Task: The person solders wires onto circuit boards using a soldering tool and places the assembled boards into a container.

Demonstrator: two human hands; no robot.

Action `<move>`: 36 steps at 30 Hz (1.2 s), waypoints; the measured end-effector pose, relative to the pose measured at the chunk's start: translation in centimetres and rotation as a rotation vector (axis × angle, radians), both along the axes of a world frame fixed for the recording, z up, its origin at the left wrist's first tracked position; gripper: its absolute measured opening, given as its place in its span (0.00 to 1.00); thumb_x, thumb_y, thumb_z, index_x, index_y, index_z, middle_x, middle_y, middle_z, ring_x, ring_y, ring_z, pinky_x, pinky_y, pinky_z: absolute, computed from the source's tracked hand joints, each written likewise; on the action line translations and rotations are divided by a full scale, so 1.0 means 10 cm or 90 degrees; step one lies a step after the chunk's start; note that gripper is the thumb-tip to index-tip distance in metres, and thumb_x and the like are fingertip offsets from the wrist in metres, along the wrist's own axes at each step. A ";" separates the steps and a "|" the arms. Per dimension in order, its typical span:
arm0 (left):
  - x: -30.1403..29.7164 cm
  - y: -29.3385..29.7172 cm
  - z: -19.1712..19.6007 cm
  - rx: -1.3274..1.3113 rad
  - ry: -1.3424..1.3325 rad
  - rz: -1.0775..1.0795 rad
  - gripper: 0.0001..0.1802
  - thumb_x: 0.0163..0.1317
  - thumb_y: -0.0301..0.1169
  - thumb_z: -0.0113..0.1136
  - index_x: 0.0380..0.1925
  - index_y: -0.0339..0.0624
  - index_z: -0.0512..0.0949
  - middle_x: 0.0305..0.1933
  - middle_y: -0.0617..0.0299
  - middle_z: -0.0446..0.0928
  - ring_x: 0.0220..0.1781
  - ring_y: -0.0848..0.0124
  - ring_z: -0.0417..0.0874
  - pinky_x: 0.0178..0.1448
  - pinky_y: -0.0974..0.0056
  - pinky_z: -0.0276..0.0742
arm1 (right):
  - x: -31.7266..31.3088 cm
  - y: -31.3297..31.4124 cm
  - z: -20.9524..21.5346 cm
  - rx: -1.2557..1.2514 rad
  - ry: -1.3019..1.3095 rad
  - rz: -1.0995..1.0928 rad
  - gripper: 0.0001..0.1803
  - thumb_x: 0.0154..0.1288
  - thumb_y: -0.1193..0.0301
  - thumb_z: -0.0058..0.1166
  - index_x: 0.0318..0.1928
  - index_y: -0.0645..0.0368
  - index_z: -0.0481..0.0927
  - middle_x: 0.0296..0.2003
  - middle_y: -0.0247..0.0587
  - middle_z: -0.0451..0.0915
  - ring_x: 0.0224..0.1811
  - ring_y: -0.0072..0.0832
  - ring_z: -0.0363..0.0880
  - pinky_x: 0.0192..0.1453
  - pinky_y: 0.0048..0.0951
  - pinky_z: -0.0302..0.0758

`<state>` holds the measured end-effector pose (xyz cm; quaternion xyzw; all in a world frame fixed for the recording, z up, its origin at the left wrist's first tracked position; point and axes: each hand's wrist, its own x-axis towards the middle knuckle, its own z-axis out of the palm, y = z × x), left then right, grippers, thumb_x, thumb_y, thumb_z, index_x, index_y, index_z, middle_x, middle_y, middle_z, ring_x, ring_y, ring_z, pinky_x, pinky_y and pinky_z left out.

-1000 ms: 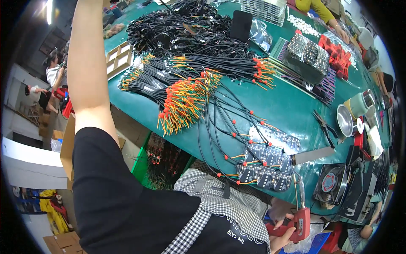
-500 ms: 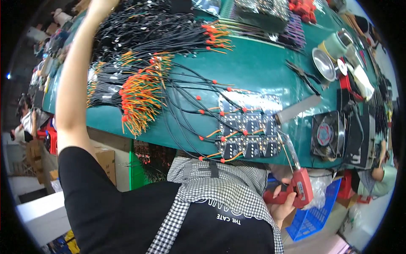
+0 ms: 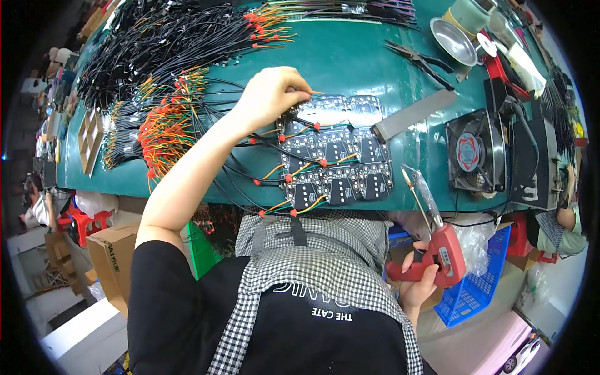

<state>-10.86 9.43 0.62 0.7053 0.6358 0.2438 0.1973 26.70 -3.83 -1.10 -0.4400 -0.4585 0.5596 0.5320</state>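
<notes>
My left hand (image 3: 272, 94) is closed in a pinch at the far left corner of the dark circuit boards (image 3: 337, 151). A thin orange wire end (image 3: 317, 93) sticks out past its fingertips. Several black cables with red beads (image 3: 288, 179) run from the left onto the boards, their orange and green ends lying on them. Below the table's near edge, my right hand (image 3: 417, 284) grips a red soldering gun (image 3: 447, 259). Its long metal tip (image 3: 417, 195) points up beside the boards' near right corner, apart from them.
Bundles of black cables (image 3: 156, 47) and orange-ended wires (image 3: 165, 134) cover the table's left. Right of the boards lie a flat metal bar (image 3: 415, 115) and black pliers (image 3: 420, 61). A square fan (image 3: 476, 151) and a metal bowl (image 3: 452, 41) stand beyond.
My left hand has come back from the far cable pile to the boards and now pinches an orange-ended wire. My right hand still holds the soldering gun low; the whole view has shifted.
</notes>
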 end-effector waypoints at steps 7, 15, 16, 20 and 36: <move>0.75 -0.58 0.34 0.260 0.131 -0.154 0.13 0.43 0.18 0.61 0.33 0.36 0.80 0.29 0.59 0.77 0.29 0.67 0.79 0.31 0.66 0.75 | 0.16 -0.01 -0.05 -0.010 -0.008 0.021 0.33 0.67 0.51 0.45 0.58 0.69 0.60 0.45 0.51 0.71 0.24 0.24 0.71 0.24 0.22 0.69; 1.23 -1.07 -0.13 0.268 0.028 -0.107 0.18 0.35 0.18 0.63 0.33 0.31 0.80 0.28 0.59 0.73 0.23 0.70 0.75 0.22 0.69 0.69 | 0.28 -0.20 0.00 -0.195 0.002 0.063 0.46 0.50 0.41 0.61 0.56 0.68 0.64 0.44 0.51 0.74 0.26 0.27 0.73 0.30 0.26 0.71; 1.24 -1.09 -0.15 0.262 0.024 -0.104 0.18 0.35 0.18 0.63 0.33 0.31 0.80 0.28 0.59 0.73 0.23 0.70 0.75 0.22 0.69 0.69 | 0.30 -0.21 -0.01 -0.203 0.007 0.085 0.46 0.50 0.41 0.61 0.56 0.67 0.65 0.45 0.50 0.74 0.26 0.26 0.73 0.31 0.26 0.71; 1.27 -1.11 -0.22 0.294 0.060 -0.111 0.20 0.31 0.20 0.63 0.32 0.33 0.80 0.26 0.61 0.71 0.20 0.73 0.71 0.19 0.70 0.65 | 0.28 -0.18 -0.01 -0.159 0.003 0.124 0.35 0.52 0.50 0.64 0.49 0.67 0.72 0.36 0.43 0.80 0.23 0.25 0.75 0.32 0.23 0.72; 1.25 -1.11 -0.20 0.273 0.070 -0.113 0.23 0.28 0.21 0.63 0.33 0.35 0.81 0.27 0.62 0.71 0.21 0.74 0.72 0.20 0.71 0.67 | 0.37 -0.23 -0.13 -0.152 -0.153 0.152 0.39 0.55 0.46 0.58 0.51 0.72 0.72 0.28 0.41 0.81 0.23 0.25 0.79 0.31 0.24 0.76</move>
